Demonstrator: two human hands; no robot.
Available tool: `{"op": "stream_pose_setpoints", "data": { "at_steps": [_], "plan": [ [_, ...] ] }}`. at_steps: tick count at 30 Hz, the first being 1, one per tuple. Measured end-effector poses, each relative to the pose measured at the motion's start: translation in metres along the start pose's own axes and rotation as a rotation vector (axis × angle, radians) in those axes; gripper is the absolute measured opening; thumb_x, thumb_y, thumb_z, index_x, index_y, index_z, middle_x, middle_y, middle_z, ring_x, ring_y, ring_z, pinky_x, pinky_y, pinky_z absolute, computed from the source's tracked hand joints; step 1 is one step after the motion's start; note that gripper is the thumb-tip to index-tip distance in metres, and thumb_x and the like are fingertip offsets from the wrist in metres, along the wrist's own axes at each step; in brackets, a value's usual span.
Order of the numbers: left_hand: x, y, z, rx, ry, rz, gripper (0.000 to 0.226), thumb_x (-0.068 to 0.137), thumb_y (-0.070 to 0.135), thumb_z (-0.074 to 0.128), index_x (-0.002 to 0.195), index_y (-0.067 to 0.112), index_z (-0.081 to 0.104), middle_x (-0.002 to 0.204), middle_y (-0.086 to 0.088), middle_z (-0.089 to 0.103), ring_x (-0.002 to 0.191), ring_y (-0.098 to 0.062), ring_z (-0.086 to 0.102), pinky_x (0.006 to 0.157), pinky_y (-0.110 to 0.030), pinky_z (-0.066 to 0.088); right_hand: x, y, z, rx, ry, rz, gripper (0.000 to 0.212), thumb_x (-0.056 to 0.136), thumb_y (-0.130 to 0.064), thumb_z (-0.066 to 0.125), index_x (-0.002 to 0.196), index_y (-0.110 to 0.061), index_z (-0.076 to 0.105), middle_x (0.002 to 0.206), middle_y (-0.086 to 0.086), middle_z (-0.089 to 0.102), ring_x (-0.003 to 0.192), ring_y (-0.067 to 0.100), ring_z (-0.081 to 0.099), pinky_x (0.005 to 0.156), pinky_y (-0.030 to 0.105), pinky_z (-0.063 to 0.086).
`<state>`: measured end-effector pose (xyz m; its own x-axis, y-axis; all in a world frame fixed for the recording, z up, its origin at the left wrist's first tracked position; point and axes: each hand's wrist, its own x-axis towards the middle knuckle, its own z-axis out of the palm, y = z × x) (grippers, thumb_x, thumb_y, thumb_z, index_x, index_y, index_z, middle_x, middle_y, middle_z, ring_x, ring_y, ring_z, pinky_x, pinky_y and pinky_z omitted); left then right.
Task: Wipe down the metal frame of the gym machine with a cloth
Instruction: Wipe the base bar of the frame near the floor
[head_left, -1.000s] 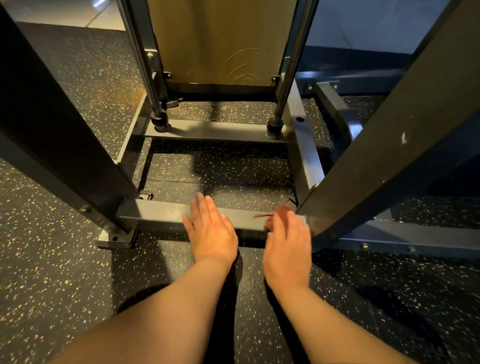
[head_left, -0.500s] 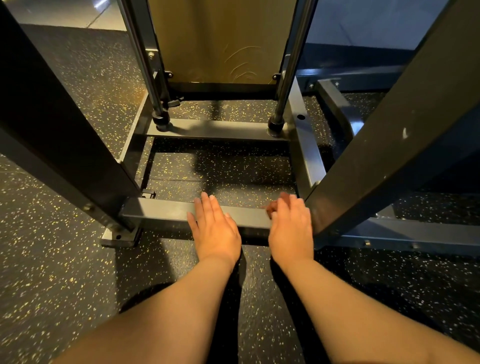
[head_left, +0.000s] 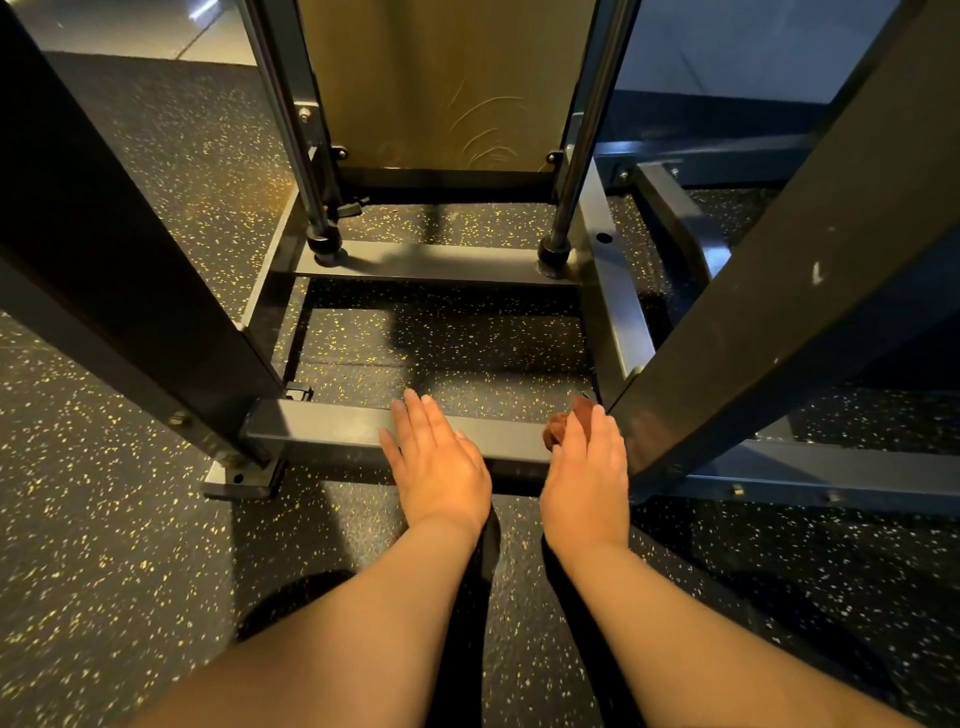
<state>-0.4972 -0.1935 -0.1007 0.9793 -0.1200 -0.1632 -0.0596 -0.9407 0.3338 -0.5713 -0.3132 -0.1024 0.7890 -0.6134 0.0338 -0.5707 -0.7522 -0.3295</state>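
Low and right of centre, we see the brown cloth (head_left: 563, 423) bunched on the near crossbar (head_left: 322, 428) of the metal frame (head_left: 617, 317), in the corner where the slanted right beam (head_left: 779, 291) comes down. Our right hand (head_left: 587, 478) curls its fingers over the cloth and holds it. Our left hand (head_left: 441, 462) lies flat on the crossbar at centre, fingers straight. The left beam (head_left: 119, 280) slants across the left side, two guide rods (head_left: 584, 130) rise at the top, and speckled floor (head_left: 104, 545) lies all around.
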Motion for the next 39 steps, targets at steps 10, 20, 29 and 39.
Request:
{"op": "stream_pose_setpoints", "data": {
  "at_steps": [10, 20, 29, 39],
  "plan": [
    [-0.002, -0.007, 0.001, -0.013, 0.004, 0.054, 0.062, 0.111, 0.028, 0.020, 0.164, 0.007, -0.003, 0.173, -0.010, -0.014, 0.159, -0.025, -0.017, 0.126, -0.046, -0.016, 0.004, -0.006, 0.000, 0.012, -0.177, -0.343, 0.054, 0.108, -0.022, 0.043, 0.160, -0.015, 0.028, 0.171, 0.009, 0.011, 0.158, 0.029, 0.009, 0.129, 0.045, 0.015],
    [-0.002, 0.000, 0.002, -0.018, 0.025, 0.011, 0.062, 0.110, 0.027, 0.023, 0.165, 0.006, 0.001, 0.173, -0.011, -0.011, 0.159, -0.026, -0.015, 0.127, -0.048, -0.014, -0.004, -0.026, 0.010, 0.099, -0.181, -0.257, 0.052, 0.108, -0.020, 0.043, 0.158, -0.011, 0.033, 0.170, 0.014, 0.012, 0.157, 0.033, 0.008, 0.128, 0.048, 0.015],
    [-0.003, 0.006, 0.002, 0.005, 0.016, -0.002, 0.062, 0.110, 0.027, 0.022, 0.164, 0.005, -0.001, 0.173, -0.013, -0.012, 0.159, -0.028, -0.015, 0.126, -0.049, -0.014, -0.001, -0.010, 0.004, 0.113, -0.053, 0.073, 0.058, 0.105, -0.012, 0.044, 0.160, -0.010, 0.025, 0.170, 0.016, 0.009, 0.157, 0.035, 0.005, 0.127, 0.051, 0.014],
    [-0.005, 0.001, 0.001, 0.023, 0.007, 0.032, 0.063, 0.110, 0.029, 0.019, 0.164, 0.007, -0.003, 0.173, -0.010, -0.015, 0.159, -0.027, -0.017, 0.124, -0.048, -0.018, 0.001, 0.006, 0.000, 0.097, -0.097, -0.188, 0.053, 0.105, -0.020, 0.046, 0.157, -0.017, 0.035, 0.165, 0.007, 0.020, 0.153, 0.029, 0.020, 0.125, 0.047, 0.026]
  ]
}}
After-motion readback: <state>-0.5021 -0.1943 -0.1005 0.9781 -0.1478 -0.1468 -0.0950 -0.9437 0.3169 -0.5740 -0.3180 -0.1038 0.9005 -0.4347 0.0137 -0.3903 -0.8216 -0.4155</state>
